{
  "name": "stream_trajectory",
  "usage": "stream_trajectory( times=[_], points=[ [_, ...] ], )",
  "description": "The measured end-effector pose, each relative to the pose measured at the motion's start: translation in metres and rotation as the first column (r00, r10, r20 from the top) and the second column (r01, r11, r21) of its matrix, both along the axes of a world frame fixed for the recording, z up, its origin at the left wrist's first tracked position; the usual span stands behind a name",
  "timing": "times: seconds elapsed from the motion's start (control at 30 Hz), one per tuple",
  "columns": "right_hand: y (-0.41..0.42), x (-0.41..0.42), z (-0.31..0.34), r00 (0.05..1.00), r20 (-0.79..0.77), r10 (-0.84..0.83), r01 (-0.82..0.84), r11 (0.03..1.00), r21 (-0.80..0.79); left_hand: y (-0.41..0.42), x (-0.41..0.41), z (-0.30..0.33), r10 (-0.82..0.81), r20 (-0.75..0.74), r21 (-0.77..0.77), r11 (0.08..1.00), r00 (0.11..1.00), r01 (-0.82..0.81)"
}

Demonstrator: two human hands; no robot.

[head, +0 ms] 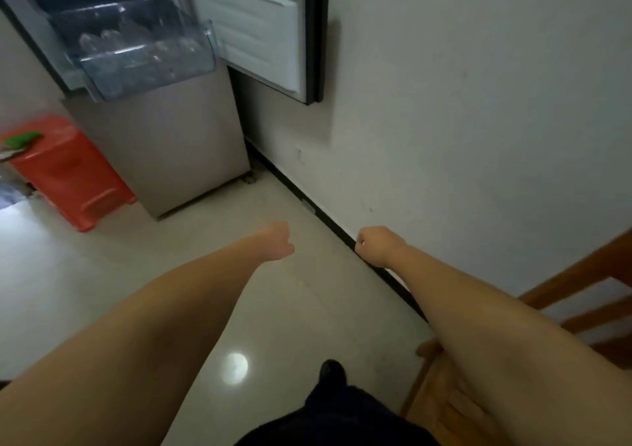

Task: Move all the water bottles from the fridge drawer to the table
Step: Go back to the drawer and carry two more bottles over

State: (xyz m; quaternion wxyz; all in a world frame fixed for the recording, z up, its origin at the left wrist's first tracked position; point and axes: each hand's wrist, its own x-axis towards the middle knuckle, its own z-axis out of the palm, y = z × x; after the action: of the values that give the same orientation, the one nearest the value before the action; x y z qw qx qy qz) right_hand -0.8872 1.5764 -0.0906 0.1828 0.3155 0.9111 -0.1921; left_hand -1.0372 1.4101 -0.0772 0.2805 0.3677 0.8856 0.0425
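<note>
The fridge (160, 137) stands at the upper left with its door (260, 35) swung open to the right. Its clear plastic drawer (147, 66) is pulled out, and clear water bottles (109, 40) lie inside, blurred. My left hand (278, 240) and my right hand (374, 244) are stretched out low over the floor, well short of the fridge. Both have their fingers curled into loose fists and hold nothing. No table top is in view.
A red plastic stool (68, 172) stands left of the fridge with a green thing (24, 139) on it. A white wall (478, 103) with a dark skirting runs along the right. A wooden chair (564, 308) is at the lower right. Glossy floor tiles (171, 274) lie ahead.
</note>
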Motion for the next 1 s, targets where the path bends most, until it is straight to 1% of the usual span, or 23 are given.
stream_trajectory(
  times=[0.13, 0.23, 0.3, 0.33, 0.37, 0.5, 0.67, 0.7, 0.8, 0.9, 1.0],
  points=[
    [0.046, -0.073, 0.012, 0.993, -0.039, 0.113, -0.112, 0.993, 0.024, 0.035, -0.051, 0.007, 0.105, -0.026, 0.037, 0.994, 0.994, -0.104],
    [0.061, -0.121, 0.015, 0.983, -0.044, 0.179, -0.178, 0.984, 0.024, 0.045, -0.081, 0.008, 0.168, -0.001, 0.042, 0.985, 0.986, -0.168],
    [0.063, -0.152, 0.019, 0.973, -0.059, 0.223, -0.222, 0.975, 0.015, 0.047, -0.103, 0.008, 0.221, 0.021, 0.050, 0.974, 0.975, -0.222],
    [0.064, -0.191, 0.019, 0.959, -0.066, 0.274, -0.274, 0.962, 0.016, 0.045, -0.131, 0.007, 0.279, 0.018, 0.051, 0.959, 0.960, -0.279],
    [0.063, -0.202, 0.020, 0.953, -0.078, 0.291, -0.291, 0.957, 0.021, 0.044, -0.140, 0.007, 0.298, 0.015, 0.057, 0.953, 0.954, -0.298],
    [0.058, -0.292, 0.026, 0.927, -0.110, 0.358, -0.358, 0.933, 0.024, 0.040, -0.214, 0.007, 0.373, -0.004, 0.062, 0.926, 0.928, -0.372],
    [0.060, -0.414, 0.028, 0.911, -0.156, 0.382, -0.383, 0.923, 0.028, 0.040, -0.329, 0.008, 0.380, -0.025, 0.089, 0.922, 0.924, -0.377],
    [0.060, -0.451, 0.032, 0.913, -0.165, 0.374, -0.374, 0.927, 0.033, 0.040, -0.365, 0.015, 0.377, -0.038, 0.085, 0.924, 0.926, -0.373],
    [0.062, -0.521, 0.043, 0.913, -0.196, 0.357, -0.358, 0.933, 0.032, 0.041, -0.438, 0.035, 0.353, -0.069, 0.094, 0.933, 0.933, -0.346],
    [0.063, -0.587, 0.055, 0.907, -0.250, 0.339, -0.346, 0.938, 0.018, 0.040, -0.507, 0.055, 0.356, -0.105, 0.120, 0.932, 0.929, -0.343],
    [0.069, -0.641, 0.065, 0.907, -0.268, 0.327, -0.339, 0.941, 0.001, 0.042, -0.561, 0.066, 0.359, -0.113, 0.146, 0.928, 0.926, -0.342]
  ],
)
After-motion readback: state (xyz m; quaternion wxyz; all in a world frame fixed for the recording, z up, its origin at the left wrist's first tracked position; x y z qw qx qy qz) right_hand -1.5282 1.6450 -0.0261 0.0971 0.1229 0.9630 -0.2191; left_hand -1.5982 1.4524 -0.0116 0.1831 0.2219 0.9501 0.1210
